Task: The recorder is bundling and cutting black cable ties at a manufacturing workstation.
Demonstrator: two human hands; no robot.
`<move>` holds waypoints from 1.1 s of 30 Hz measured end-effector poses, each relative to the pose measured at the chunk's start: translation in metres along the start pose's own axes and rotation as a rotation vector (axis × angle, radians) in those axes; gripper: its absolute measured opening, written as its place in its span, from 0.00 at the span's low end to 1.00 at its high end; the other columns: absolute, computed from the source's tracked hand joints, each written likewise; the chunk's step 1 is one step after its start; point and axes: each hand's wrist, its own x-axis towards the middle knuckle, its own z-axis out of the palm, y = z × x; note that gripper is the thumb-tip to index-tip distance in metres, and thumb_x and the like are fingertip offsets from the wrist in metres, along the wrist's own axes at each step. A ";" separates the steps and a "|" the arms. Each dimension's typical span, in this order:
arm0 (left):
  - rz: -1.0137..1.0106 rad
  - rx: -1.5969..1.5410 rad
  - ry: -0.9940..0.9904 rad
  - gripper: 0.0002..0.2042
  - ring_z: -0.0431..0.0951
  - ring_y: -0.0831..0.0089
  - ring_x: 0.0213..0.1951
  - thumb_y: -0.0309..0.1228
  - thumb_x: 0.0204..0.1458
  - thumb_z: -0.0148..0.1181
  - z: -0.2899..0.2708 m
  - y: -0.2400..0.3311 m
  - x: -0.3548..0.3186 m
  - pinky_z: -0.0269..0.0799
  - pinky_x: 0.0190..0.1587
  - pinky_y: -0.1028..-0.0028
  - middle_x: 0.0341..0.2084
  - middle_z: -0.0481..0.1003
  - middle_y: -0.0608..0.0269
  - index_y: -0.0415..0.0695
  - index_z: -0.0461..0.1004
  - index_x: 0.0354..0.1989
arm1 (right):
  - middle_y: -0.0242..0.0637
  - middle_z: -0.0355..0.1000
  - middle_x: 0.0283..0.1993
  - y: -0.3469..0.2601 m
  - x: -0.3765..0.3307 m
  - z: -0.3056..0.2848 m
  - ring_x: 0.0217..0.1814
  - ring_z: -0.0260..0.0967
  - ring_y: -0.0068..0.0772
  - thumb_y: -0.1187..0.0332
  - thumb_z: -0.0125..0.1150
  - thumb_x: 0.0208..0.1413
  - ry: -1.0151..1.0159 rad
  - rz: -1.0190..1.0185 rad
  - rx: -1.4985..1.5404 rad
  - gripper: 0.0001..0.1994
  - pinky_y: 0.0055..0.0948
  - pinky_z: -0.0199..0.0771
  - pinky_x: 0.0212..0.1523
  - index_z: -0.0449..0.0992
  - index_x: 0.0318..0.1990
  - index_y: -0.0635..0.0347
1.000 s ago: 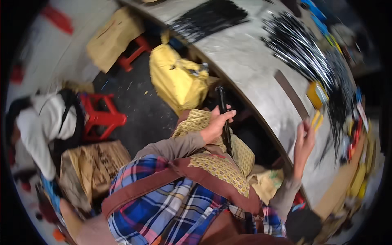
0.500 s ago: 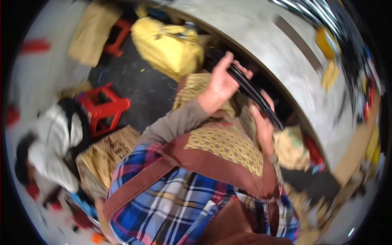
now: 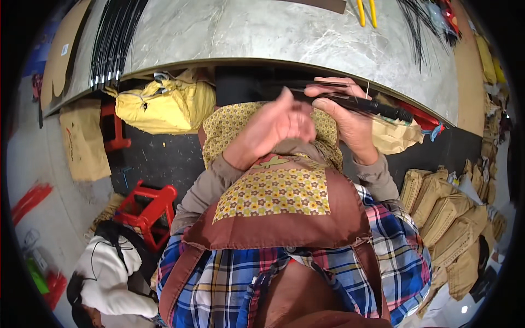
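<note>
Black rods (image 3: 355,101), a slim bundle, lie nearly level just below the curved edge of the grey marbled surface (image 3: 262,33), above the person's lap. Right hand (image 3: 350,123): grip closed around the bundle near its middle, fingers wrapped over it. Left hand (image 3: 273,126): fingers curled at the bundle's left end, touching it; whether its grip is closed on the rods cannot be told. A yellow bag (image 3: 164,104) sits under the surface at left; a red stool (image 3: 147,210) stands on the floor.
</note>
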 end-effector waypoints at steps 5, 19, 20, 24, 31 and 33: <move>0.185 0.889 0.083 0.14 0.77 0.73 0.37 0.32 0.62 0.62 0.004 0.003 -0.022 0.75 0.45 0.75 0.38 0.78 0.56 0.36 0.73 0.51 | 0.36 0.80 0.39 -0.009 -0.001 -0.016 0.38 0.74 0.26 0.77 0.69 0.53 -0.059 0.004 -0.118 0.15 0.23 0.75 0.46 0.76 0.49 0.66; 0.466 0.699 -0.092 0.04 0.75 0.78 0.32 0.20 0.53 0.66 -0.017 0.012 0.040 0.71 0.39 0.83 0.32 0.79 0.61 0.37 0.82 0.36 | 0.42 0.77 0.43 0.026 0.010 -0.030 0.40 0.76 0.36 0.77 0.71 0.50 -0.063 0.077 0.181 0.26 0.28 0.75 0.48 0.70 0.57 0.67; 0.462 0.696 -0.091 0.04 0.75 0.78 0.32 0.20 0.53 0.66 -0.019 0.014 0.041 0.71 0.39 0.83 0.32 0.79 0.61 0.37 0.82 0.36 | 0.42 0.77 0.43 0.026 0.010 -0.031 0.40 0.76 0.36 0.77 0.71 0.50 -0.060 0.081 0.181 0.26 0.28 0.75 0.48 0.70 0.57 0.67; 0.213 0.584 -0.190 0.05 0.75 0.76 0.34 0.17 0.52 0.65 -0.028 0.022 0.045 0.71 0.41 0.80 0.37 0.78 0.60 0.37 0.81 0.36 | 0.42 0.76 0.45 0.028 0.009 -0.034 0.42 0.75 0.37 0.78 0.71 0.48 -0.096 0.060 0.274 0.23 0.29 0.73 0.49 0.73 0.53 0.64; 0.235 0.744 -0.208 0.06 0.76 0.79 0.30 0.19 0.49 0.68 -0.021 0.025 0.046 0.71 0.36 0.83 0.29 0.80 0.61 0.37 0.82 0.35 | 0.39 0.75 0.44 0.041 0.014 -0.048 0.42 0.72 0.31 0.80 0.70 0.47 -0.208 -0.037 -0.016 0.18 0.27 0.71 0.49 0.76 0.48 0.63; 0.271 0.728 -0.155 0.07 0.76 0.79 0.30 0.18 0.48 0.68 -0.021 0.023 0.042 0.72 0.37 0.83 0.30 0.81 0.60 0.37 0.82 0.36 | 0.38 0.75 0.44 0.040 0.016 -0.044 0.42 0.71 0.30 0.81 0.70 0.47 -0.183 0.019 0.021 0.18 0.26 0.70 0.48 0.77 0.47 0.62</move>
